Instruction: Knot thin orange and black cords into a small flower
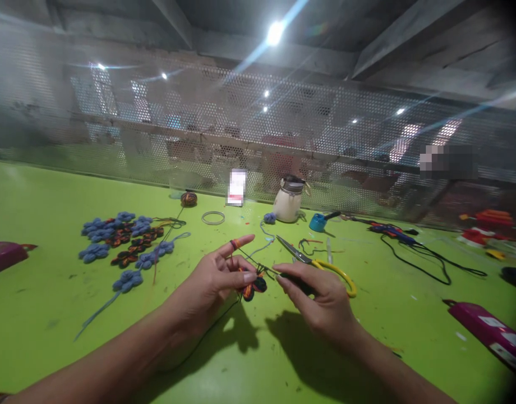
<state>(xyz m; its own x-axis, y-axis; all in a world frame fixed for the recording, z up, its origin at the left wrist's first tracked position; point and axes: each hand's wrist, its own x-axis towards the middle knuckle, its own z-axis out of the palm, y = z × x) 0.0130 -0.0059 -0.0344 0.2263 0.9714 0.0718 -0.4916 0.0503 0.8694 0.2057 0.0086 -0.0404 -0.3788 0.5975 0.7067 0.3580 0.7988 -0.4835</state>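
My left hand (218, 275) pinches a small black and orange crocheted flower (253, 286) between thumb and fingers. Yarn wraps round its raised index finger (241, 242) and runs down to the flower. In my right hand (319, 294) is a crochet hook with a dark handle (298, 282), its thin tip at the stitches by the flower's upper edge. A dark strand hangs from the work toward me. Just beyond my right hand lie scissors with yellow handles (337, 272). To the left, several blue flowers (127, 280) and dark orange-black flowers (125, 258) lie grouped on the green table.
Along the back stand a cream jar (288, 203), a phone (236, 188) and a yarn ball (189, 198). A grey ring (213, 217) and a blue container (317, 223) lie nearer. A glue gun (395, 233) with black cable and a magenta object (487, 331) are at right. Perforated panel (258, 129) behind.
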